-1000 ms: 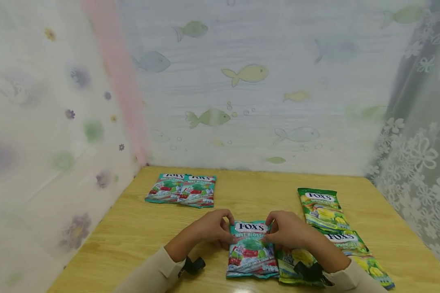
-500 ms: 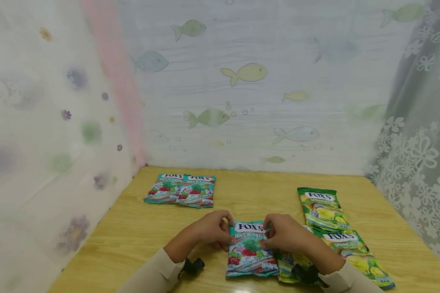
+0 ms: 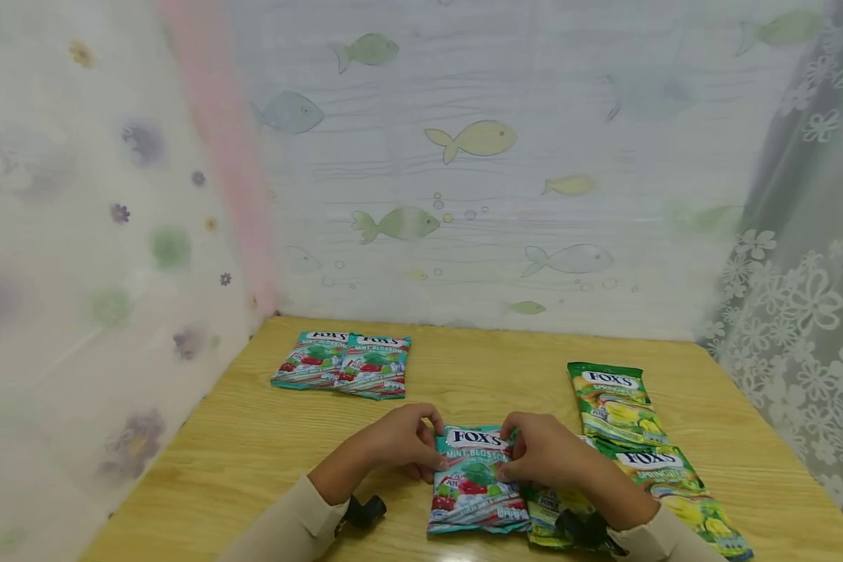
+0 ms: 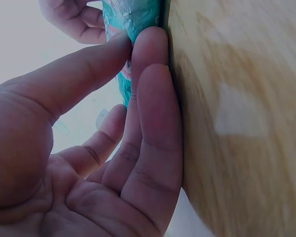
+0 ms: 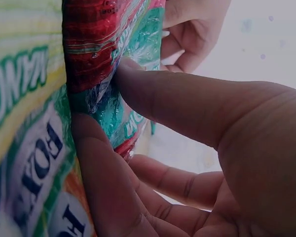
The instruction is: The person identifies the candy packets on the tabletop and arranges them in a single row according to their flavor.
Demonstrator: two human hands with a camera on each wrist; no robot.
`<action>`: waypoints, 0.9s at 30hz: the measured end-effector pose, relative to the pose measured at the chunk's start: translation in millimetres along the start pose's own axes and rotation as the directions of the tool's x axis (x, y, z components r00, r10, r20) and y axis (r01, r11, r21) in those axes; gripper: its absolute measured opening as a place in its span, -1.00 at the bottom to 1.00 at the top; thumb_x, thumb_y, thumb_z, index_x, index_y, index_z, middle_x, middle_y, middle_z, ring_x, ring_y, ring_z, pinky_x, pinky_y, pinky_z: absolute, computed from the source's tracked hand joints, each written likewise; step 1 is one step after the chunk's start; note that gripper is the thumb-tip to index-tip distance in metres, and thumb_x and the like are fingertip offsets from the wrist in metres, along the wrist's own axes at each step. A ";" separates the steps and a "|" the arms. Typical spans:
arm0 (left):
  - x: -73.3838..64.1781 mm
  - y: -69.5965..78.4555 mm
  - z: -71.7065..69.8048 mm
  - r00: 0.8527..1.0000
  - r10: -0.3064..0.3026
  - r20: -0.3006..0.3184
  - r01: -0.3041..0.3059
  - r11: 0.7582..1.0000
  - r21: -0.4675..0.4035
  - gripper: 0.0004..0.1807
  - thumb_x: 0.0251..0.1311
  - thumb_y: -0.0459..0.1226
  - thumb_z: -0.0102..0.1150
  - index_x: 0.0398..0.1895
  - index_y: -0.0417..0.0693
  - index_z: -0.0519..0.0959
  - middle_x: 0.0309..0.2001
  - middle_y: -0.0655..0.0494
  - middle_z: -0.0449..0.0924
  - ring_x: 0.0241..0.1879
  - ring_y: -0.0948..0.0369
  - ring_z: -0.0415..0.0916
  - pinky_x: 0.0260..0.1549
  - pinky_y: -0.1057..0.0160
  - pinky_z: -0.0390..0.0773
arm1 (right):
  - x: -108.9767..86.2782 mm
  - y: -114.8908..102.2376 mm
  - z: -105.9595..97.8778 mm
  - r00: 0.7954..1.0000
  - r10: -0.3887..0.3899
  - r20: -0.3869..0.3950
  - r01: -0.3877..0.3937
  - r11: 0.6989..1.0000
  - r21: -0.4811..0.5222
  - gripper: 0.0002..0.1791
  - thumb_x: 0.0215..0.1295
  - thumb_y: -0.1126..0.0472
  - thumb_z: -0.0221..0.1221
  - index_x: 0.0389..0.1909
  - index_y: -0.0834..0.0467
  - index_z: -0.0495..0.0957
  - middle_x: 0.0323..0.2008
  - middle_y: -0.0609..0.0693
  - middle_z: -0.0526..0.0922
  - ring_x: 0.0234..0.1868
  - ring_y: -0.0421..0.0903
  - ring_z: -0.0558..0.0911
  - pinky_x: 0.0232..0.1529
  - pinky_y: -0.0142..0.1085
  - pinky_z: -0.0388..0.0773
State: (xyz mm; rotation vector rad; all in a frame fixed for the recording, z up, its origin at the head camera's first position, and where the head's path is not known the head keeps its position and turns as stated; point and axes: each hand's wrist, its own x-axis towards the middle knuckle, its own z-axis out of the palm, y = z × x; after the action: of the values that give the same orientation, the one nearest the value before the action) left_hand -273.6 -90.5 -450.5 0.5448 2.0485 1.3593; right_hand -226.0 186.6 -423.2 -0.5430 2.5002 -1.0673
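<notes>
Yellowish wood-grain tabletop (image 3: 488,371) carries two teal plastic candy bags (image 3: 374,367), seemingly settled, beyond the grip, while left hand (image 3: 409,443) and right hand (image 3: 549,451) pinch a third teal bag (image 3: 474,499), apparently unplaced.

Hands (image 4: 86,195) at a teal packet (image 4: 134,17)

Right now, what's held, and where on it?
Front Mint Blossom bag: left hand pinches its left edge, right hand its right edge, both toward the top.
</notes>
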 end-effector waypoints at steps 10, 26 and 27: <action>-1.0 0.0 1.9 1.000 0.000 0.016 0.000 1.000 -0.001 -0.56 0.02 -0.29 0.41 -0.06 -0.15 0.43 -0.39 -0.13 0.64 -0.48 -0.05 0.67 -0.51 0.06 0.65 | -2.0 0.9 1.7 1.000 0.013 0.014 -0.013 1.000 0.016 -0.48 0.07 -0.01 0.39 -0.06 0.15 0.44 -0.48 0.02 0.61 -0.60 0.00 0.57 -0.59 -0.18 0.52; -3.4 2.9 1.8 1.000 -0.005 0.009 0.005 1.000 0.002 -0.57 0.04 -0.29 0.39 -0.06 -0.16 0.42 -0.38 -0.14 0.64 -0.46 -0.06 0.67 -0.48 0.04 0.66 | -4.4 -0.1 -1.2 0.999 0.000 0.040 -0.002 0.998 0.064 -0.47 0.10 0.01 0.37 -0.01 0.19 0.43 -0.48 0.06 0.62 -0.64 0.03 0.56 -0.62 -0.15 0.52; -3.6 3.3 1.5 1.000 -0.005 0.012 0.005 1.000 0.000 -0.57 0.04 -0.29 0.39 -0.05 -0.16 0.42 -0.38 -0.15 0.64 -0.46 -0.06 0.67 -0.48 0.04 0.66 | -4.5 -0.3 -1.9 0.999 -0.005 0.043 0.002 0.998 0.057 -0.46 0.10 -0.01 0.37 -0.01 0.19 0.43 -0.48 0.05 0.62 -0.63 0.03 0.57 -0.60 -0.16 0.52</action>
State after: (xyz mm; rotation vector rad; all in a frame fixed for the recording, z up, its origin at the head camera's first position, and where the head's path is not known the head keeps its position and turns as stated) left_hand -270.0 -90.6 -446.9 0.5463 2.0393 1.3503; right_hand -223.0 189.7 -420.9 -0.5478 2.4249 -1.1130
